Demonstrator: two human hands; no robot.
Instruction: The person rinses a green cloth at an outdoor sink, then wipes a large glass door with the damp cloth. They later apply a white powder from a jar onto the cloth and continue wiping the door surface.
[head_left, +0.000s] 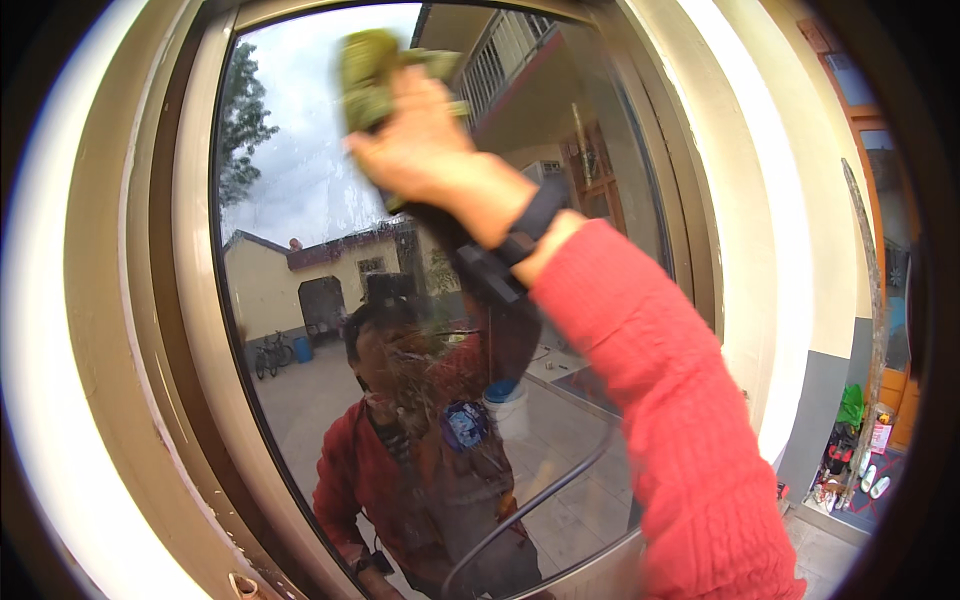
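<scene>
My right hand (420, 139) presses a folded green cloth (367, 79) against the upper part of a window pane (300, 172). The hand and cloth are blurred. A black band is around the wrist, below it a red knitted sleeve. Streaks and specks mark the glass near the cloth. My left hand is out of view itself; only a reflection of the person in red shows low in the pane. A dark curved cable or hose (525, 510) shows across the lower glass.
A metal frame (202, 247) surrounds the pane, with a cream wall (772, 187) to the right. Farther right, a wooden pole (874, 300) leans by an orange door (904, 405). Pale slippers (874, 481) and bagged items (851, 409) lie on the ground there.
</scene>
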